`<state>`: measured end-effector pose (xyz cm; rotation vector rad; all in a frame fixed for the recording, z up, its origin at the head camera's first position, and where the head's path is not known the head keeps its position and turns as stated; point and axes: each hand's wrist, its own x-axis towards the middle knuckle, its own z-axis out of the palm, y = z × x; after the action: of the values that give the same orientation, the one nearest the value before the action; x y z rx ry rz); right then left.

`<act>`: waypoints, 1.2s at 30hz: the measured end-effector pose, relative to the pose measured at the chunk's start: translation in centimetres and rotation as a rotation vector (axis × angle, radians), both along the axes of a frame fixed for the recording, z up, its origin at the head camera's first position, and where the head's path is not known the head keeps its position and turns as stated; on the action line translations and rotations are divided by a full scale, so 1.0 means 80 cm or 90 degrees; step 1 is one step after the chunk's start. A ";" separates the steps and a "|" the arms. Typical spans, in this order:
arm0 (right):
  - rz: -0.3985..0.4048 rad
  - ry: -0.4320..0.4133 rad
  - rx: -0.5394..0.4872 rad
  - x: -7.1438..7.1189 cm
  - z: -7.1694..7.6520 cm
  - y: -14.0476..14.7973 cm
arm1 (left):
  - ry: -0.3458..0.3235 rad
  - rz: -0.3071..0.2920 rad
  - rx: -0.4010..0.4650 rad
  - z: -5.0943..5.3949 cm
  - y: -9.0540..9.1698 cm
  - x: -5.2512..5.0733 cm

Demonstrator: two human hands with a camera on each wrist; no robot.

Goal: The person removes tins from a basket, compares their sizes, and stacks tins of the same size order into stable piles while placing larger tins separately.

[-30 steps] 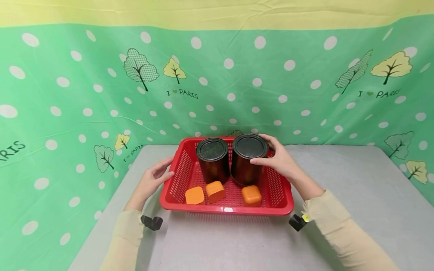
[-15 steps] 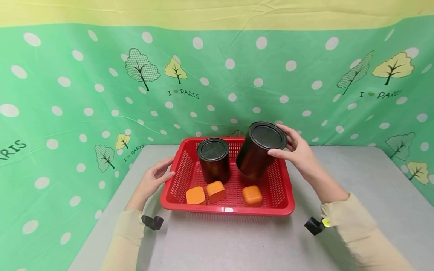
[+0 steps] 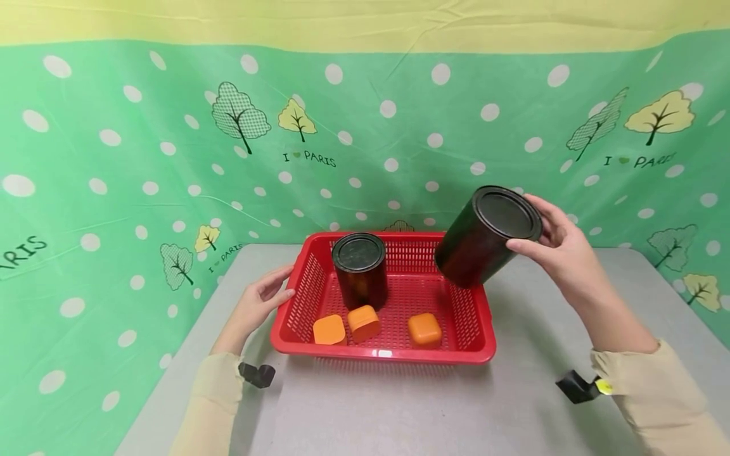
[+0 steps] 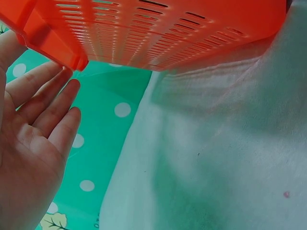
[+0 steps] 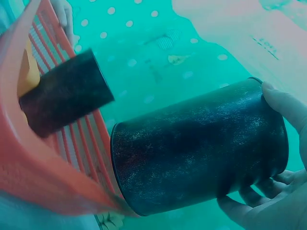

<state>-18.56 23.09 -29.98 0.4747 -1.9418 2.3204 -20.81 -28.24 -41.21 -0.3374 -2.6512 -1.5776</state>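
My right hand (image 3: pixel 570 253) grips a dark, lidded can (image 3: pixel 485 237) near its top, thumb on the near side. The can is tilted and raised over the right rim of a red plastic basket (image 3: pixel 383 353). In the right wrist view, the fingers curl under the lid end of this can (image 5: pixel 201 148). A second dark can (image 3: pixel 360 269) stands upright inside the basket, left of centre. My left hand (image 3: pixel 256 310) touches the basket's left rim; in the left wrist view, its fingers (image 4: pixel 57 103) are nearly straight, with fingertips against or close to the rim.
Orange rounded blocks lie at the basket's front: a left one (image 3: pixel 329 329), a middle one (image 3: pixel 364 323) and a right one (image 3: pixel 424 329). The basket sits on a grey table (image 3: pixel 365 411). A green patterned curtain (image 3: pixel 365 139) hangs behind and at the sides.
My right hand has lifted the right-hand can from the basket floor, tilting it and carrying it up and to the right. The left hand, basket, other can and orange blocks stay put.
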 end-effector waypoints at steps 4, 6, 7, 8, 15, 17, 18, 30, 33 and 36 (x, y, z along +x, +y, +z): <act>-0.022 -0.007 -0.016 0.004 -0.002 0.021 | 0.001 -0.003 0.000 -0.001 0.000 0.000; -0.035 -0.009 -0.019 0.006 -0.003 0.029 | 0.001 -0.002 0.000 -0.001 0.000 0.000; -0.041 -0.010 -0.018 0.007 -0.003 0.033 | 0.000 0.000 0.000 -0.001 0.000 0.000; -0.048 -0.011 -0.016 0.008 -0.004 0.036 | 0.000 0.000 -0.002 -0.001 0.000 0.000; -0.087 -0.029 0.007 0.014 -0.009 0.055 | 0.013 0.000 -0.009 0.000 0.001 0.002; -0.092 -0.033 0.010 0.014 -0.011 0.060 | 0.014 0.001 -0.010 0.001 0.002 0.002; -0.093 -0.035 0.008 0.014 -0.012 0.062 | 0.014 0.001 -0.010 0.001 0.002 0.002; -0.141 -0.064 0.035 0.011 -0.025 0.081 | 0.005 -0.001 0.001 0.002 0.002 0.002; -0.157 -0.066 0.046 0.008 -0.028 0.084 | 0.007 0.002 0.001 0.002 0.002 0.002; -0.174 -0.073 0.056 0.003 -0.032 0.086 | 0.006 0.004 -0.005 0.002 0.002 0.002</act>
<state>-18.29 30.00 -32.56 0.0751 -2.0188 2.1392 -20.62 -28.07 -41.04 -0.3368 -2.6490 -1.5608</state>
